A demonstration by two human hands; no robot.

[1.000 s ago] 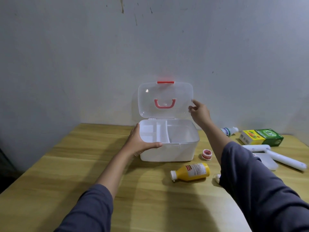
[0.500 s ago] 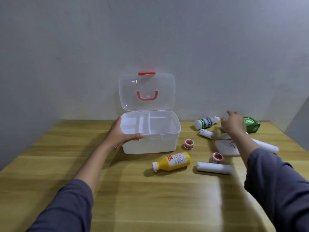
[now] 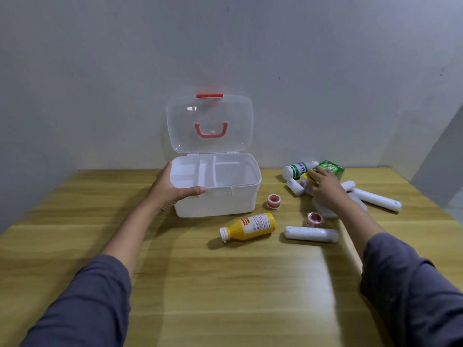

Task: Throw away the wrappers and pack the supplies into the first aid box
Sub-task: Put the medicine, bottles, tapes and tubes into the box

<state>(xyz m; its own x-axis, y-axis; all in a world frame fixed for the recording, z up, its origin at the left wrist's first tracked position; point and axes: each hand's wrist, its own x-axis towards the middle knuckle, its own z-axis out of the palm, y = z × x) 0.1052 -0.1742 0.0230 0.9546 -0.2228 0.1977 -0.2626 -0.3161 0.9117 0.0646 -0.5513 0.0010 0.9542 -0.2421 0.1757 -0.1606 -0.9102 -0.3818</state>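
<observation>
My left hand (image 3: 172, 190) grips the white plastic first aid box (image 3: 218, 196) at its left end, thumb laid along the front rim and fingers curled round the side wall, which steadies it. The box's clear lid (image 3: 210, 123) stands upright, and I see nothing in its compartments.

My right hand (image 3: 325, 189) is well to the right of the box, reaching over the scattered supplies. Its fingertips (image 3: 312, 175) lie on the yellow end of the green and yellow cardboard carton (image 3: 330, 169). The picture is blurred there, so I cannot tell whether they have closed on it or only touch it.

The carton lies to the right of the box and a little further back. Its long axis runs slantwise, with the yellow end towards the box and the green end away. My right hand is much the nearer one. I judge the carton needs a grip across its short sides, then a carry leftward over the box's right rim into the large compartment.
</observation>
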